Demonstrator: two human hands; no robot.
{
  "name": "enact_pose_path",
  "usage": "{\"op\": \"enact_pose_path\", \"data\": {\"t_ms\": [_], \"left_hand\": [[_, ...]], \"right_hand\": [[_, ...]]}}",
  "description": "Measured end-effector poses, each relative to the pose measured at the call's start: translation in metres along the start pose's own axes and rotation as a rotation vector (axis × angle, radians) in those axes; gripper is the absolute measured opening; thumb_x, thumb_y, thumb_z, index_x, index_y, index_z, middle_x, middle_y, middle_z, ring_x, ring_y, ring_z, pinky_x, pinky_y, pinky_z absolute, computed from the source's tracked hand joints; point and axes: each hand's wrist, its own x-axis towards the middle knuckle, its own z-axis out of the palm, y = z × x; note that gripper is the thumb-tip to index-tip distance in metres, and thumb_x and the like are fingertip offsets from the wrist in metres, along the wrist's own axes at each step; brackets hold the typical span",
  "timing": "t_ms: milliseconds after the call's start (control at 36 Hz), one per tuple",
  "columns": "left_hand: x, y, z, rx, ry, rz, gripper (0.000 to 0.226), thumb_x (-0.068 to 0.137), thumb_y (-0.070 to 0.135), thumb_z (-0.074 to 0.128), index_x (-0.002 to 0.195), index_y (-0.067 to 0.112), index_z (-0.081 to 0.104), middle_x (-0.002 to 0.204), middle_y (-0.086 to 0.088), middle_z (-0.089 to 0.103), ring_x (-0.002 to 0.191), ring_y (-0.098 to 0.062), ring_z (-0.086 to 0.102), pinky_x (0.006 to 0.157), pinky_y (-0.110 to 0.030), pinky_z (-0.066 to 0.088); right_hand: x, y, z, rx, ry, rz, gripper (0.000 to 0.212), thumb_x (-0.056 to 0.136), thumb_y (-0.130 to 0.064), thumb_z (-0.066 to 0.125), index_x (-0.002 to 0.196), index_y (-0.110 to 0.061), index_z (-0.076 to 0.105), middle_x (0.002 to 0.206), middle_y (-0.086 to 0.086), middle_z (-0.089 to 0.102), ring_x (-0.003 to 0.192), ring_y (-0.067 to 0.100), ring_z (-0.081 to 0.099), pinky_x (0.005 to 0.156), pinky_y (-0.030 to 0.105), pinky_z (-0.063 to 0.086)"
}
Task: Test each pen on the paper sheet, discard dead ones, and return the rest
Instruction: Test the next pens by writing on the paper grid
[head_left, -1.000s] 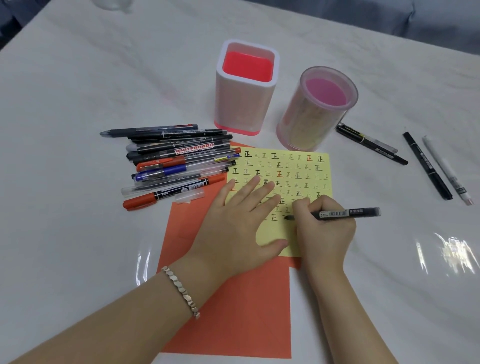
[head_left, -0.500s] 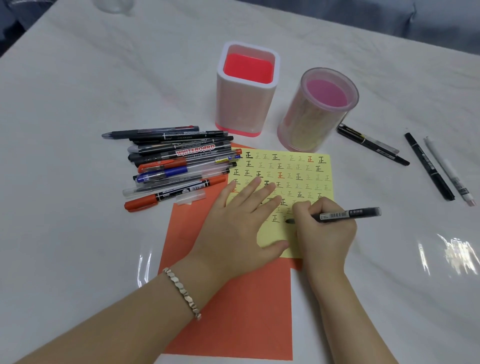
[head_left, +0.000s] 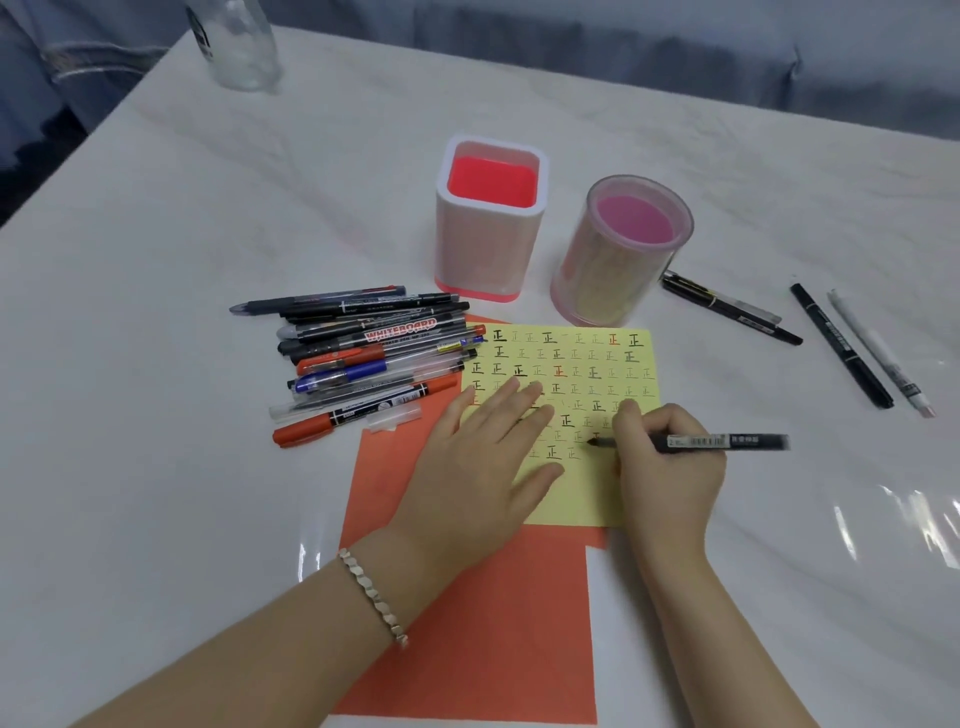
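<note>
A yellow paper sheet (head_left: 608, 483) covered with rows of small test marks lies on an orange sheet (head_left: 483, 623). My left hand (head_left: 478, 467) rests flat on the yellow sheet's left part, fingers spread. My right hand (head_left: 667, 483) grips a black pen (head_left: 727, 442) lying nearly level, its tip touching the yellow sheet beside a fresh dark mark. A pile of several pens and markers (head_left: 363, 358) lies left of the sheet. Four more pens lie to the right: two (head_left: 727, 306) by the round holder, two (head_left: 862, 348) farther right.
A white square holder with a red inside (head_left: 491, 218) and a clear round holder with a pink inside (head_left: 623, 249) stand behind the sheet. A clear bottle (head_left: 236, 41) stands at the table's far left corner. A loose clear pen cap (head_left: 395, 415) lies below the pile.
My right hand has shifted a little to the right along the row with the pen, and a new dark stroke shows at the tip. My left hand has stayed in place.
</note>
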Motion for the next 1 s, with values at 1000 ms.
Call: {"op": "enact_pose_path", "data": {"t_ms": [1000], "left_hand": [[-0.011, 0.031, -0.08, -0.531, 0.07, -0.253, 0.029, 0.082, 0.055, 0.04, 0.093, 0.033, 0.056, 0.084, 0.021, 0.056, 0.084, 0.005, 0.05, 0.07, -0.008, 0.036]], "right_hand": [[-0.028, -0.066, -0.03, 0.269, -0.35, 0.043, 0.047, 0.075, -0.064, 0.054, 0.067, -0.022, 0.074, 0.065, 0.013, 0.071, 0.061, 0.022, 0.068, 0.064, 0.018, 0.052]]}}
